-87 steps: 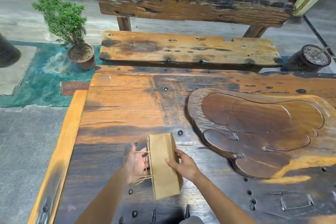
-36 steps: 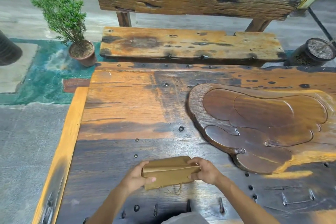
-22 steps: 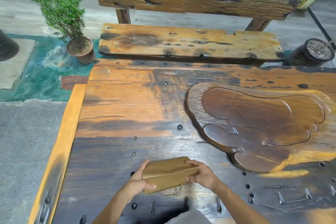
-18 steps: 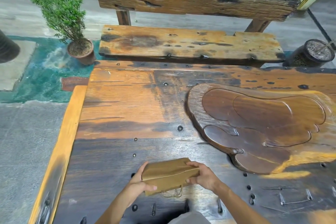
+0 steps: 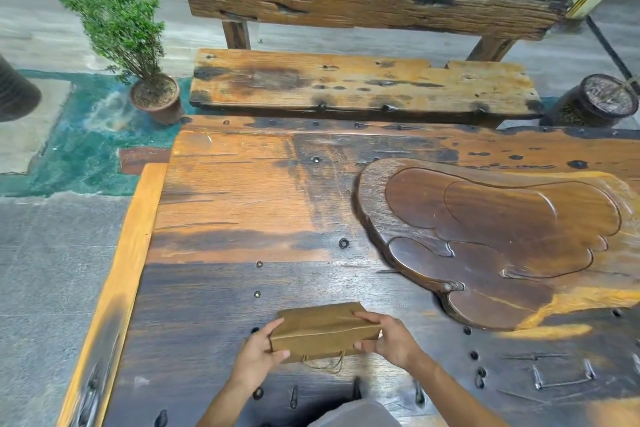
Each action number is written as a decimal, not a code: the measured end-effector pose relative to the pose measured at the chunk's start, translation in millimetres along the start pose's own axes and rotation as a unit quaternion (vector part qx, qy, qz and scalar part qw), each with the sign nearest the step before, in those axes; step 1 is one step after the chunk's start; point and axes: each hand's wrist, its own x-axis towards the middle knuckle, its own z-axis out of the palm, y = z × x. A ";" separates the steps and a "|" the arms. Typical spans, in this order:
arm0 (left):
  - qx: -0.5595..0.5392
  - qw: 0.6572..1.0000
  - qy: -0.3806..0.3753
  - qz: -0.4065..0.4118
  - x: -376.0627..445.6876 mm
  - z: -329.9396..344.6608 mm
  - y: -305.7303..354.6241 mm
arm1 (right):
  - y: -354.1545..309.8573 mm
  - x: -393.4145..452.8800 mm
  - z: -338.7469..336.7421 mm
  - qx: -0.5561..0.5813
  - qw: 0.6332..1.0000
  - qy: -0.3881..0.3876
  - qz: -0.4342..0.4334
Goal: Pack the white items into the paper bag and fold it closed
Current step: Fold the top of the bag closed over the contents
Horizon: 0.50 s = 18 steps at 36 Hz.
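I see the bag (image 5: 323, 331) folded shut, lying crosswise on the table (image 5: 235, 204) at 6 o'clock, twine handles dangling off its near edge. My left hand (image 5: 258, 354) grips its 9 o'clock end, right hand (image 5: 389, 338) grips the 3 o'clock end. Carved tray (image 5: 495, 239) sits at 2 o'clock, apart from it.

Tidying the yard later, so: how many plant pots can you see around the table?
2. A potted shrub on the floor beyond the table's far left corner; a dark pot at the bench's right end. Others may be out of view.
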 end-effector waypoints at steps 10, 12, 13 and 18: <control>0.281 0.947 -0.014 0.152 5.9 -13.4 6.2 | -9.6 -8.0 -11.5 -0.220 0.970 0.039 -0.090; 0.349 0.918 -0.057 0.180 6.8 -9.2 16.9 | -24.6 -10.5 -14.0 -0.282 0.954 0.012 -0.104; 0.380 0.902 -0.074 0.191 6.7 -4.9 23.5 | -33.9 -12.6 -13.3 -0.312 0.943 0.002 -0.117; 0.445 0.873 -0.080 0.183 6.1 13.5 41.4 | -72.8 -18.4 5.5 -0.385 0.903 -0.019 -0.190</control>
